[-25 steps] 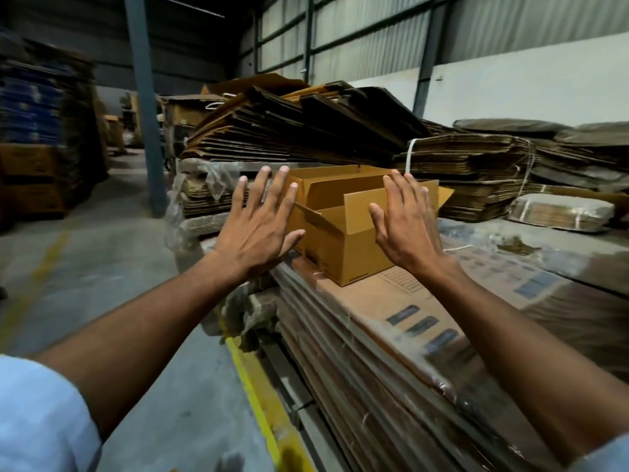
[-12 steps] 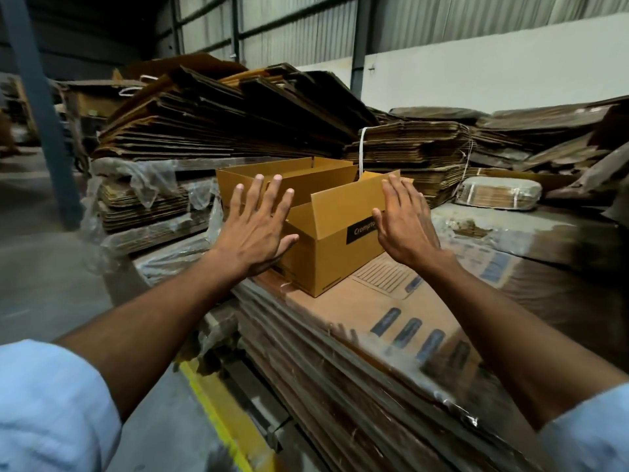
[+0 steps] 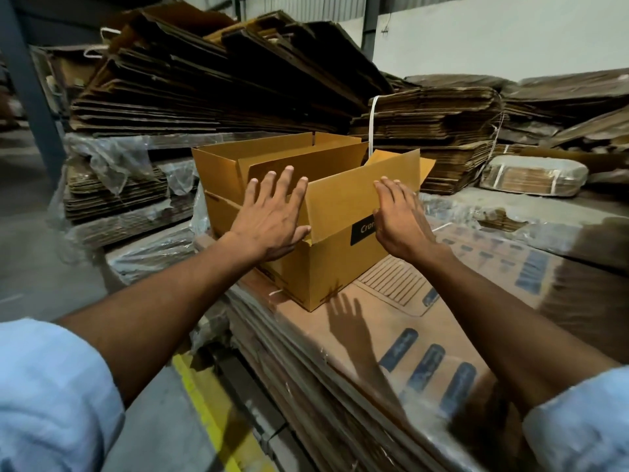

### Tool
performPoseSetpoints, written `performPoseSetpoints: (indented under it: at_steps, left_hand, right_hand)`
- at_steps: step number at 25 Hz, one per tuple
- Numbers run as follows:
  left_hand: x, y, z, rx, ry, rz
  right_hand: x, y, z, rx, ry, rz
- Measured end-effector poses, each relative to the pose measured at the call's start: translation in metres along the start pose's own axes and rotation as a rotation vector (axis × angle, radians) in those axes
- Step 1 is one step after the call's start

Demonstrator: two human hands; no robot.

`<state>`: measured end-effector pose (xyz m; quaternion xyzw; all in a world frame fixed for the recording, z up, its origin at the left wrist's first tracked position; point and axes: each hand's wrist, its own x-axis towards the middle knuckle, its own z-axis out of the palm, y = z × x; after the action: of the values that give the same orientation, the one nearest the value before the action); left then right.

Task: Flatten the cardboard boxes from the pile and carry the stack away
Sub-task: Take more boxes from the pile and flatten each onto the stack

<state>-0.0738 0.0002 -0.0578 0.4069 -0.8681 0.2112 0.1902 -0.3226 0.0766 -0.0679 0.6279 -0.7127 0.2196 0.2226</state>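
Box (image 3: 326,267) atop wrapped cardboard stack (image 3: 391,335); warehouse floor (image 3: 34,267)

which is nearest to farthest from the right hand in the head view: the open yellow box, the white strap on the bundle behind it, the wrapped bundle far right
From the right hand:
1. Open yellow box, under its fingers.
2. White strap, behind the box.
3. Wrapped bundle, back right.

Both hands, left hand (image 3: 269,221) and right hand (image 3: 400,221), have reached the open box (image 3: 326,267).
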Motion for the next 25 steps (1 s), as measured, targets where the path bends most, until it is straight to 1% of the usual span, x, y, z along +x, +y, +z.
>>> performPoseSetpoints:
  at_steps: [3,7,9,12,14,17,18,22,25]
  left_hand:
    - [0.049,0.011,0.021,-0.093,-0.03,-0.088]
    - [0.097,0.024,0.051,-0.119,-0.03,-0.136]
    - [0.115,0.03,0.063,-0.163,-0.02,-0.215]
    - [0.131,0.029,0.07,-0.265,-0.053,-0.311]
    - [0.132,0.029,0.067,-0.331,-0.056,-0.293]
    - [0.119,0.03,0.058,-0.291,-0.005,-0.156]
    - [0.112,0.029,0.054,-0.271,0.004,-0.135]
    - [0.075,0.016,0.037,-0.216,0.005,-0.118]
    - [0.043,0.011,0.023,-0.157,-0.017,-0.112]
  right_hand:
    - [0.038,0.023,0.023,0.023,-0.015,-0.013]
    - [0.074,0.048,0.052,0.058,-0.049,-0.041]
    - [0.089,0.058,0.066,0.083,-0.065,-0.054]
    - [0.108,0.071,0.079,0.116,-0.085,-0.061]
    - [0.12,0.08,0.082,0.115,-0.092,-0.071]
    - [0.139,0.092,0.08,0.015,-0.095,-0.081]
    - [0.144,0.095,0.077,-0.032,-0.108,-0.1]
    - [0.148,0.093,0.068,-0.173,-0.18,-0.226]
    - [0.138,0.081,0.064,-0.146,-0.139,-0.276]
